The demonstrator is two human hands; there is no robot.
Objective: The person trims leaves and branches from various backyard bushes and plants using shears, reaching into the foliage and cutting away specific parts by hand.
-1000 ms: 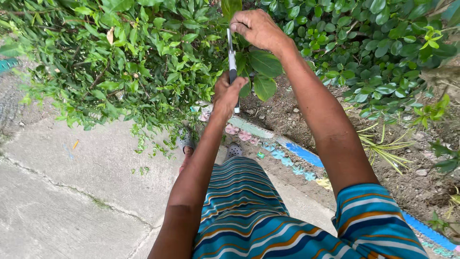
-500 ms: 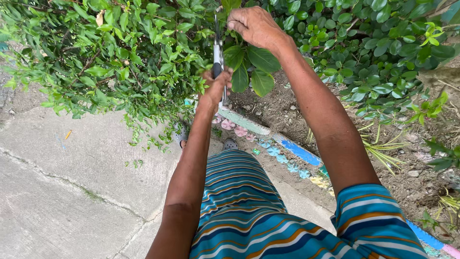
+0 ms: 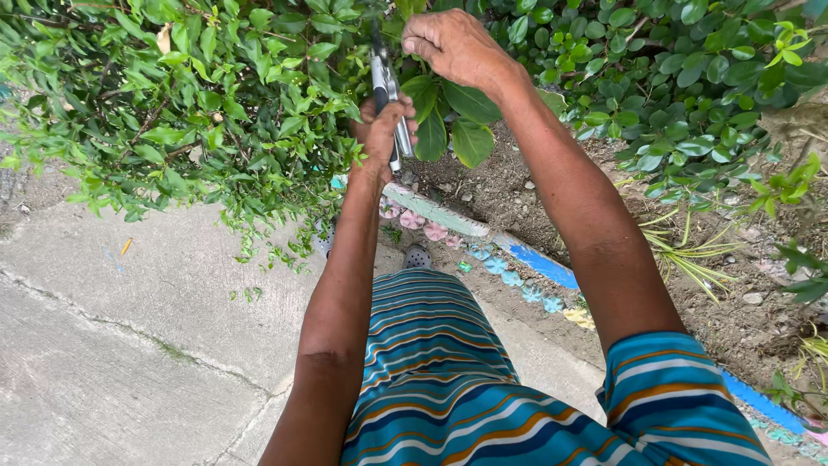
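You are outdoors in a home garden: a leafy hedge [image 3: 198, 112], bare soil [image 3: 517, 190], a painted border [image 3: 535, 259] and a cracked concrete path [image 3: 129, 345] lie around you.

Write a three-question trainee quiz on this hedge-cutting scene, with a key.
1. True or false: the left hand grips a handle of the garden shears.
2. Multiple choice. The right hand is: A) resting on the pavement B) raised at the bush beside the shears C) in a pocket.
3. Fill in: the painted curb separates the concrete pavement from the ____ bed.

Key: 1 true; 2 B; 3 soil
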